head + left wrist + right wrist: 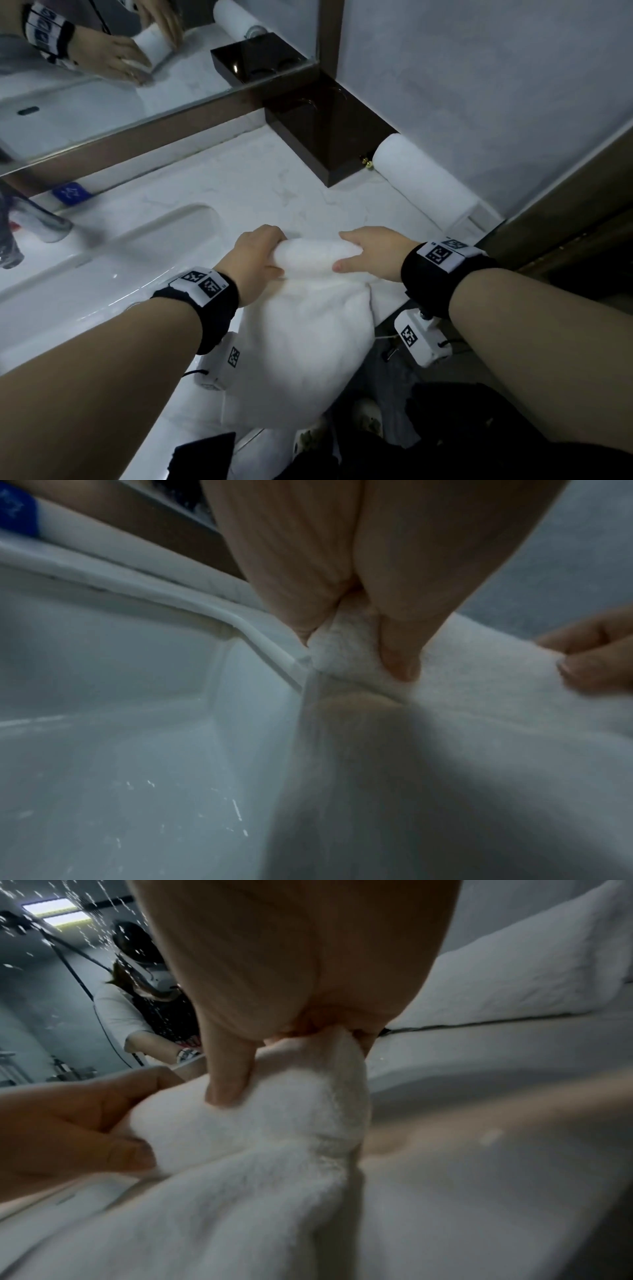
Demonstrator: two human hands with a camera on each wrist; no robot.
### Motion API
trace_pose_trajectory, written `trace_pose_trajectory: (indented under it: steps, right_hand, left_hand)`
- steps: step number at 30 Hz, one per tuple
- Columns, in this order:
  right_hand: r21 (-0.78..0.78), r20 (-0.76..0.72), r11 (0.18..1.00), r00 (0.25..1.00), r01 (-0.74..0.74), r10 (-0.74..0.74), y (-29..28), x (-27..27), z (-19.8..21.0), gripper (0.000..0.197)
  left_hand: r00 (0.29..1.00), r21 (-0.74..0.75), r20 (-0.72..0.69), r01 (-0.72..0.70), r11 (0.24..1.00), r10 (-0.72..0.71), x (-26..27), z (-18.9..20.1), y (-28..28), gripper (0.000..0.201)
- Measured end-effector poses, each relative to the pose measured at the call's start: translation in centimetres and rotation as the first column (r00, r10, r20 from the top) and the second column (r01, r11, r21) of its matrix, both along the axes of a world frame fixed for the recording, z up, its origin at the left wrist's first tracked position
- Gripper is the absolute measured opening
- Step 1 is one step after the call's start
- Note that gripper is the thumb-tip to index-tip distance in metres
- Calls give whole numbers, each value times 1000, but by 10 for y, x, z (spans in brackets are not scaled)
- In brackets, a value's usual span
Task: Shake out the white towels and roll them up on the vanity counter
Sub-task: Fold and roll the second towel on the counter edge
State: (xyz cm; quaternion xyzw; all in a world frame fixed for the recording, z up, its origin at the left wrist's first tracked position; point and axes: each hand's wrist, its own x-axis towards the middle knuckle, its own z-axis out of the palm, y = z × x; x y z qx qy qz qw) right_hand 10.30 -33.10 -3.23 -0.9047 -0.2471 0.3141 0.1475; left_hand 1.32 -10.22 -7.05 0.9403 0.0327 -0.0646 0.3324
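Towel (308,329): lying at the front edge of the vanity counter (219,192), its loose part hanging over.
Left hand (255,255): curling round the roll's left end.
Right hand (371,251): pinching the right end.
Handling: probably soft, light, floppy; best gripping both ends evenly.

Quick count of what's on the white marble-look table (212,192): two white terry towels total, one rolled-up white towel (421,176) lying against the wall and one half-rolled white towel (308,308) at the front edge. Two bare hands on that one, a left hand (255,255) and a right hand (371,253). One glossy dark brown box (325,133), one white rectangular sink basin (102,274), one chrome tap (37,219), one small blue card (72,193), one brown-framed mirror (137,61).
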Motion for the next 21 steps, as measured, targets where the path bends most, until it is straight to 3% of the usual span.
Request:
trace_pose_trajectory:
  steps: [3,8,14,18,21]
  right_hand:
    - [-36,50,999,999,17,-15,-1,-5,-8,70]
    - [-160,293,986,951,-49,95,11,-13,-24,59]
    - [-250,596,964,770,-93,229,17,-7,-44,47]
    - [-257,672,965,706,-57,221,18,-7,-51,40]
    - [-210,618,973,759,-92,205,18,-3,-47,47]
  left_hand:
    - [998,62,47,31,998,-34,-1,-6,0,39]
    - [998,118,50,36,992,-42,-1,-8,3,50]
    - [992,209,-81,112,972,-97,2,7,11,67]
    - [982,227,-159,134,965,-99,9,17,12,68]
    - [973,272,-223,120,955,-59,14,18,7,57]
